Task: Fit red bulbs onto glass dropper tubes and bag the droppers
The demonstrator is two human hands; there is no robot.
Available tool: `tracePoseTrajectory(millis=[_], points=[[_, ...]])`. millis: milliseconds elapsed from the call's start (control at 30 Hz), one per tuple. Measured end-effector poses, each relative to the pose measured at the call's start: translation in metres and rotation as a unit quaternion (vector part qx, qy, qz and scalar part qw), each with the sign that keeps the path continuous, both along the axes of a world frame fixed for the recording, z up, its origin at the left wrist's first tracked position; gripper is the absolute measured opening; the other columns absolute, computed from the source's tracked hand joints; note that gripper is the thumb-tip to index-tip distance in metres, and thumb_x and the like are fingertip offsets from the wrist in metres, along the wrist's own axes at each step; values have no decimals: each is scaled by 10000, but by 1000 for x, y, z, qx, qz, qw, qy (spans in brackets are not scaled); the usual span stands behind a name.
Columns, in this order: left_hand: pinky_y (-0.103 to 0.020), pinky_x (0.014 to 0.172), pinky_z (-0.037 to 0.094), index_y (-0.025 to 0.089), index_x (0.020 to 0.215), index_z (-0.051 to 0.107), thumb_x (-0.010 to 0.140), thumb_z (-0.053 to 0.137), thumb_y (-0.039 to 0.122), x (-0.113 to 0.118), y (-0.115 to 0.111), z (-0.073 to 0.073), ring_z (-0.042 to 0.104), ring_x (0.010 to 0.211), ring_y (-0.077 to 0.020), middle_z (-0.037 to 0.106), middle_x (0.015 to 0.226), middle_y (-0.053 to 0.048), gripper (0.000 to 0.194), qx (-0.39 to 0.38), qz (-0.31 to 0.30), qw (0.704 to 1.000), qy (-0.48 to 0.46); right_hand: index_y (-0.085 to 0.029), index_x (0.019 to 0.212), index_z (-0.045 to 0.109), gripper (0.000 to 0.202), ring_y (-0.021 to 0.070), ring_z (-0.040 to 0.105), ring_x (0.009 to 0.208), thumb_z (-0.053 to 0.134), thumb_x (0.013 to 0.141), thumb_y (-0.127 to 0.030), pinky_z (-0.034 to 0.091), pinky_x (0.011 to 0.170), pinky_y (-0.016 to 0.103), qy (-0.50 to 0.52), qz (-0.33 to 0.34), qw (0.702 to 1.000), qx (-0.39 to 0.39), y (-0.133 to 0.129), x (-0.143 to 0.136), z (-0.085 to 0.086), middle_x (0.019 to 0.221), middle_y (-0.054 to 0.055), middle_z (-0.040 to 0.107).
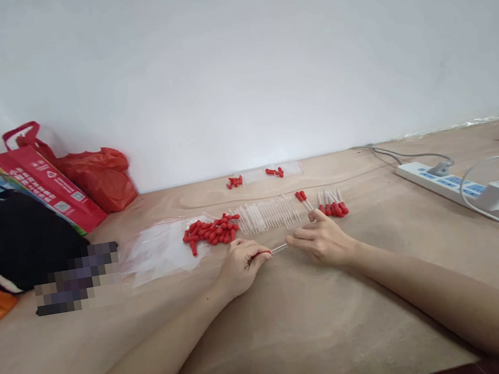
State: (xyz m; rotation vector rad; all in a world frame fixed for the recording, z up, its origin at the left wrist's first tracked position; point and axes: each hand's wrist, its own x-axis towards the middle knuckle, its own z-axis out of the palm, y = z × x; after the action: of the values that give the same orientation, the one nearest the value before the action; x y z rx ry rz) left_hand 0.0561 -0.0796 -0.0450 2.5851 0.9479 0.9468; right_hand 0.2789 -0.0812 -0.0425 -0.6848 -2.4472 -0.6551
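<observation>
My left hand (242, 265) is closed on a red rubber bulb, which mostly hides behind its fingers. A clear glass dropper tube (279, 248) runs from that bulb to my right hand (319, 242), whose fingers pinch its other end. Two droppers with red bulbs (301, 196) also stick up from between my right hand's fingers. Beyond my left hand lies a pile of loose red rubber bulbs (211, 231). A row of clear glass tubes (266, 215) lies between the pile and my right hand. Several droppers with red bulbs (334, 207) lie together at the right.
Clear plastic bags (158, 252) lie flat at the left. More red bulbs (234, 182) and a plastic bag (291, 168) lie near the wall. A power strip (438, 182) with cables is on the right; red bags (99, 176) and a black bag (24, 229) stand left.
</observation>
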Motion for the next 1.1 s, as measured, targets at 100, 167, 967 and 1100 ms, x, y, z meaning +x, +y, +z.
tracePoseTrajectory(millis=[100, 167, 967, 1100], points=[[-302, 716, 335, 189, 726, 624, 838, 459, 323, 0, 1, 0, 568, 586, -116, 648, 630, 14, 240, 3, -10, 1000, 0, -186, 911, 571, 295, 95, 387, 521, 314, 815, -76, 197, 677, 313, -18, -11, 1000, 15, -1, 1, 0, 648, -7, 556], [-306, 720, 336, 184, 724, 628, 830, 476, 327, 0, 0, 0, 566, 579, -115, 642, 615, 11, 233, 24, -11, 1000, -8, -189, 886, 580, 279, 94, 385, 519, 325, 819, -98, 195, 691, 319, -7, -20, 1000, -7, -3, -1, -1, 648, -5, 559], [-334, 824, 289, 192, 734, 619, 824, 492, 374, 3, -2, -1, 571, 581, -107, 646, 619, 19, 239, 101, 15, 994, -35, -198, 707, 608, 310, 79, 411, 531, 366, 866, -311, 174, 666, 293, 95, -51, 963, -248, -5, -6, 7, 602, -20, 585], [-332, 820, 294, 200, 729, 619, 826, 478, 394, 4, -3, 1, 569, 587, -113, 652, 626, 15, 259, 93, 22, 995, -19, -228, 802, 631, 284, 80, 395, 529, 367, 865, -310, 162, 647, 300, 86, -61, 981, -162, -6, -5, 5, 612, -20, 572]])
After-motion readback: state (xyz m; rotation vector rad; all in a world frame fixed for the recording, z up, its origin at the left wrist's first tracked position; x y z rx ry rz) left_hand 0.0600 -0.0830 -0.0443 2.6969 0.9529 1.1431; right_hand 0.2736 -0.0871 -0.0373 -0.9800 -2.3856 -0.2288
